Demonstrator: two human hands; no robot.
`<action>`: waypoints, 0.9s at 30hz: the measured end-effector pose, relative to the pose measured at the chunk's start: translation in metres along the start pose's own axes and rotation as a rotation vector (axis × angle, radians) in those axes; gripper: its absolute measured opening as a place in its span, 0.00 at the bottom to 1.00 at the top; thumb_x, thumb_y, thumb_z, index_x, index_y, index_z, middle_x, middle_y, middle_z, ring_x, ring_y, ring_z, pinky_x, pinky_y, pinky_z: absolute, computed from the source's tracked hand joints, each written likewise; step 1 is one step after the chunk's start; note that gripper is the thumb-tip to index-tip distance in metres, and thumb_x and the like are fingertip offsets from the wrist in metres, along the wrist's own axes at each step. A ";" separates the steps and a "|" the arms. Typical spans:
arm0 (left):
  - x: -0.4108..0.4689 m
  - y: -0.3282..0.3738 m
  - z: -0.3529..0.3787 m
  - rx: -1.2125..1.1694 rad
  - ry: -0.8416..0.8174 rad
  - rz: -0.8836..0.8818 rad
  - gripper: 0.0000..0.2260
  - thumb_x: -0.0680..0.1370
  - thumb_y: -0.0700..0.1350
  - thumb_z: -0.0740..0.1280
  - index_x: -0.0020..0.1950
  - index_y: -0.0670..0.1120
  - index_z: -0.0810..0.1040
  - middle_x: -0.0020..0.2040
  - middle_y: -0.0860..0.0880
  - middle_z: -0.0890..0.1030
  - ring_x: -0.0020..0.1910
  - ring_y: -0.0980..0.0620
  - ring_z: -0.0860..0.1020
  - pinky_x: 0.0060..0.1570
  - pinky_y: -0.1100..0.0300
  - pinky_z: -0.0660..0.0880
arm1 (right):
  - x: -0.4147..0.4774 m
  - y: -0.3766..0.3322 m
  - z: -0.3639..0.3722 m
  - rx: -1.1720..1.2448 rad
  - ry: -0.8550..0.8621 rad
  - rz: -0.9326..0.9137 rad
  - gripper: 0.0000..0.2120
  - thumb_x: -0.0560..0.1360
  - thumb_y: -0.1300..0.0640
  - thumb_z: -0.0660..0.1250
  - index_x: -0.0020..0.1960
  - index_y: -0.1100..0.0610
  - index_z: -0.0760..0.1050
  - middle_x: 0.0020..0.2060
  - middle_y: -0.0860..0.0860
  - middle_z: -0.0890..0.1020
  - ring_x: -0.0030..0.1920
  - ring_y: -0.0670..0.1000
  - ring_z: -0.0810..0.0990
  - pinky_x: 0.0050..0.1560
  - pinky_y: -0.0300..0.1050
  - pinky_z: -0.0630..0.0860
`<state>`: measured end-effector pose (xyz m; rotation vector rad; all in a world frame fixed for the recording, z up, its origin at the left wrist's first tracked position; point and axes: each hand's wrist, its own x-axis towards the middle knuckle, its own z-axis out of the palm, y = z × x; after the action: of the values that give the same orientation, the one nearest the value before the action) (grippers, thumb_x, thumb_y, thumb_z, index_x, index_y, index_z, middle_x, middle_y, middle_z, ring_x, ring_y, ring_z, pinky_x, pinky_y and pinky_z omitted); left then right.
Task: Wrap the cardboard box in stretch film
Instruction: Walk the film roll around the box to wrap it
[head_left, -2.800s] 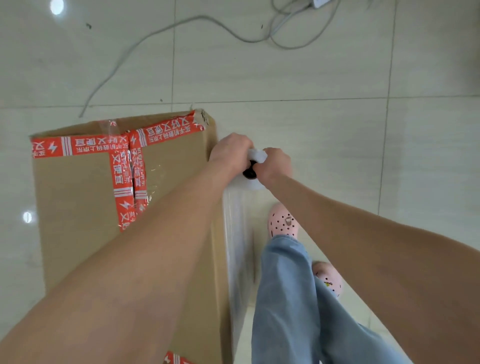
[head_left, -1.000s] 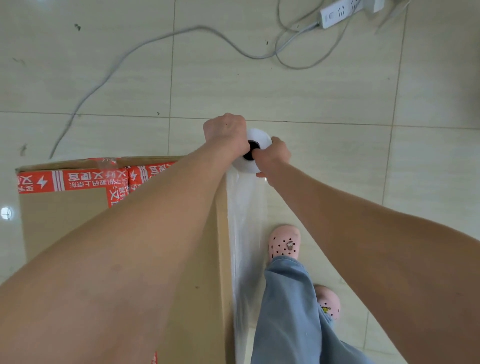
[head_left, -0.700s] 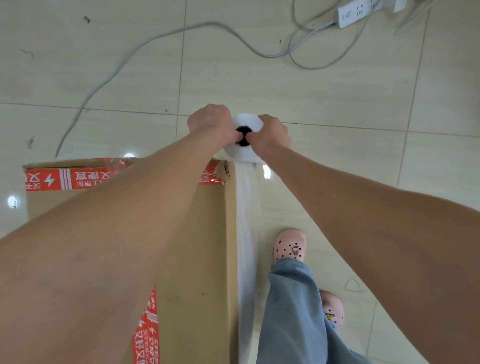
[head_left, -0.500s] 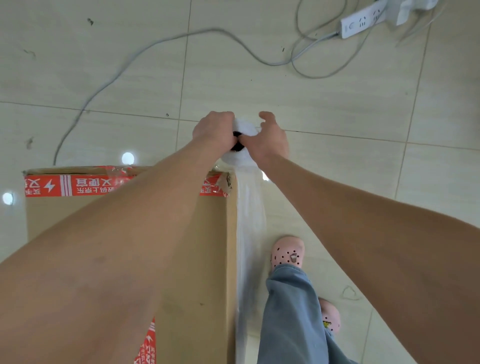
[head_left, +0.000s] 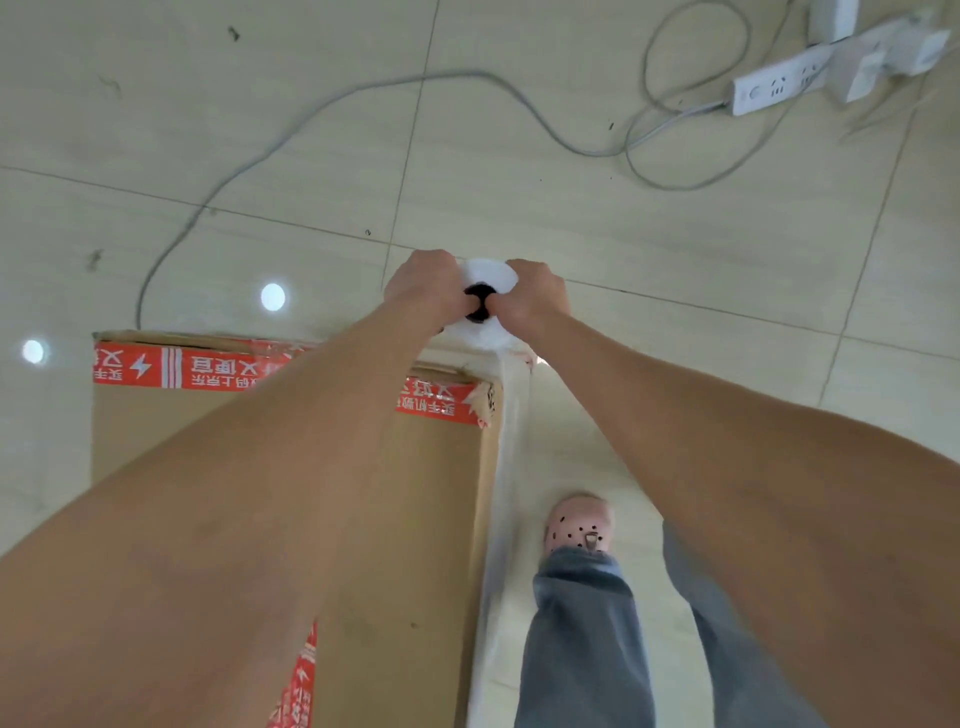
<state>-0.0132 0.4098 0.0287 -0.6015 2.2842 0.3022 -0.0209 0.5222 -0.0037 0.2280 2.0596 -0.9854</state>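
Grey cable (head_left: 249, 156) lying across the floor tiles (head_left: 675, 249), far left. Box (head_left: 441, 478) standing at left, red tape (head_left: 171, 369) running along its far top edge. Left hand (head_left: 423, 288) gripping the left side of the roll (head_left: 483, 332), fingers curled round it. Roll standing upright just past the box's far right corner, black core showing. Right hand (head_left: 532, 299) gripping its right side; the two hands close together at the core. Film (head_left: 506, 467) lying along the box's right face, running toward the near side. Pink shoe (head_left: 576, 525) standing just right of the film. Power strip (head_left: 774, 91) lying far right.
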 end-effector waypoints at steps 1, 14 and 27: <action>0.002 -0.004 -0.001 0.008 -0.009 -0.002 0.10 0.72 0.46 0.68 0.38 0.41 0.72 0.32 0.49 0.74 0.33 0.46 0.77 0.33 0.60 0.73 | 0.002 -0.004 0.002 -0.057 -0.016 -0.016 0.12 0.69 0.59 0.63 0.52 0.52 0.76 0.48 0.51 0.80 0.47 0.55 0.78 0.32 0.39 0.66; 0.018 -0.007 -0.013 0.014 0.076 -0.060 0.02 0.74 0.41 0.66 0.45 0.44 0.74 0.43 0.47 0.73 0.41 0.47 0.73 0.39 0.58 0.70 | 0.016 -0.032 -0.002 0.080 -0.278 0.263 0.25 0.72 0.55 0.68 0.66 0.58 0.66 0.53 0.54 0.74 0.48 0.57 0.79 0.44 0.50 0.81; 0.025 -0.037 -0.036 -0.494 0.121 -0.427 0.10 0.70 0.44 0.70 0.35 0.42 0.71 0.32 0.46 0.79 0.35 0.45 0.83 0.40 0.54 0.82 | 0.042 -0.085 0.001 -0.107 -0.334 0.089 0.35 0.72 0.53 0.70 0.74 0.56 0.58 0.62 0.56 0.71 0.55 0.57 0.75 0.45 0.48 0.74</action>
<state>-0.0316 0.3556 0.0350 -1.3656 2.1239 0.6369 -0.0874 0.4567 0.0122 0.0901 1.7745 -0.7966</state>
